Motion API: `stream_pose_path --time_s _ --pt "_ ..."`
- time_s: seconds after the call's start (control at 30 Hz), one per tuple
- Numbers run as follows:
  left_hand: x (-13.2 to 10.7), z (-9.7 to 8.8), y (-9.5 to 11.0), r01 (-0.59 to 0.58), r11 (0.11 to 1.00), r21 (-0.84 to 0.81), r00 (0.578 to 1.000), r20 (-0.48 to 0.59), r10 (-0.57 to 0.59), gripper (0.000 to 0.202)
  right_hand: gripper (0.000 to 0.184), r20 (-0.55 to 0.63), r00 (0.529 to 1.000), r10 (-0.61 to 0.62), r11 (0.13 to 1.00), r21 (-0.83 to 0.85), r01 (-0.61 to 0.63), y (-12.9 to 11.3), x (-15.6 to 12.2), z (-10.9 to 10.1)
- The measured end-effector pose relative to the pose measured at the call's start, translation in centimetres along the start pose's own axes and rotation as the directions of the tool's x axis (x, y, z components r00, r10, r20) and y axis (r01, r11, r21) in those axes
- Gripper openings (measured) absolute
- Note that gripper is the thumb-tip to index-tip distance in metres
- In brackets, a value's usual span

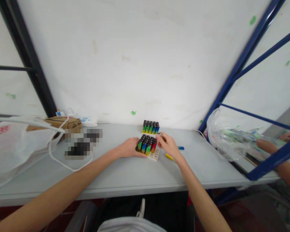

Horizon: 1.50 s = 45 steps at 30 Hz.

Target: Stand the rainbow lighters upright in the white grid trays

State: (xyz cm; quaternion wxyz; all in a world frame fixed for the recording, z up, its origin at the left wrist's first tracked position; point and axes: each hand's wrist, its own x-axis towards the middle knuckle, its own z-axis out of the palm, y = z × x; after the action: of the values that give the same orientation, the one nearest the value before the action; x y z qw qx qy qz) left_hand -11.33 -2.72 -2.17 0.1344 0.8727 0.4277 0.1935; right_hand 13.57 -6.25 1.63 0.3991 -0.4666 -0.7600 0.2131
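Observation:
On the grey table a white tray (154, 157) holds several upright lighters (146, 145) with black tops and green, blue and red bodies. Bare slots show at its front right. My left hand (131, 147) is wrapped around the tray's left side, thumb along the front edge. Over the tray's right side, my right hand (166, 141) is closed in a pinch on a lighter, mostly hidden by the fingers; only a dark, metallic end shows. A yellow lighter (169, 157) and a blue lighter (181, 148) lie to the right, near my right wrist.
Behind the tray stands a second block of lighters (150, 127). A cardboard box (73, 124), a white cable (70, 168) and a white plastic bag (12, 148) are at left. At right are a blue metal frame (222, 87), a clear bag (222, 135) and another person's arm (285, 174).

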Motion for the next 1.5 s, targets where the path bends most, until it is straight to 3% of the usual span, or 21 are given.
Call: stream_pose_path --time_s 0.13,0.23,0.5,0.77,0.97,1.1,1.27,1.33,1.4,1.5 --pt "0.0 0.0 0.0 -0.007 1.000 0.000 1.000 0.010 0.007 0.079 0.048 0.119 0.982 -0.145 0.967 -0.195 0.166 -2.2 -0.7 -2.4" --pt "0.0 0.1 0.0 -0.001 1.000 0.008 1.000 0.006 0.001 0.078 0.051 0.180 0.977 -0.115 0.938 -0.305 0.166 -3.0 -1.0 -3.1" --pt "0.0 0.2 -0.2 -0.023 0.999 0.043 1.000 0.002 0.023 0.075 0.037 0.375 0.926 -0.041 0.978 -0.176 0.115 -1.5 -0.9 -1.9" --pt "0.0 0.0 0.0 -0.026 0.998 0.059 1.000 0.001 0.026 0.076 0.032 0.380 0.924 0.041 0.942 -0.323 0.091 -2.7 -1.1 -1.5" --pt "0.1 0.0 -0.2 -0.064 0.996 0.069 0.998 -0.001 0.064 0.072 0.037 0.292 0.943 0.163 0.836 -0.548 0.025 -2.8 -1.1 -1.2" --pt "0.4 0.5 -1.0 -0.072 0.997 0.021 0.997 -0.024 0.072 0.075 0.032 0.428 0.891 0.152 0.934 -0.358 0.012 -0.4 -0.8 -4.4" --pt "0.6 0.8 -1.7 -0.056 0.998 -0.004 0.998 -0.022 0.056 0.074 0.020 0.209 0.961 0.179 0.880 -0.471 -0.061 5.4 -0.8 -9.5" --pt "0.5 0.7 -1.6 -0.058 0.998 0.003 0.998 -0.017 0.058 0.074 0.024 0.155 0.969 0.191 0.848 -0.523 -0.083 7.8 -1.0 -10.5" --pt "0.5 0.6 -1.5 -0.056 0.998 0.011 0.998 -0.021 0.057 0.074 0.027 0.174 0.961 0.214 0.851 -0.517 -0.095 9.9 -1.2 -10.8" --pt "0.5 0.5 -1.3 -0.064 0.998 0.013 0.998 -0.029 0.064 0.073 0.017 0.169 0.966 0.196 0.884 -0.456 -0.099 11.7 -1.4 -10.6"
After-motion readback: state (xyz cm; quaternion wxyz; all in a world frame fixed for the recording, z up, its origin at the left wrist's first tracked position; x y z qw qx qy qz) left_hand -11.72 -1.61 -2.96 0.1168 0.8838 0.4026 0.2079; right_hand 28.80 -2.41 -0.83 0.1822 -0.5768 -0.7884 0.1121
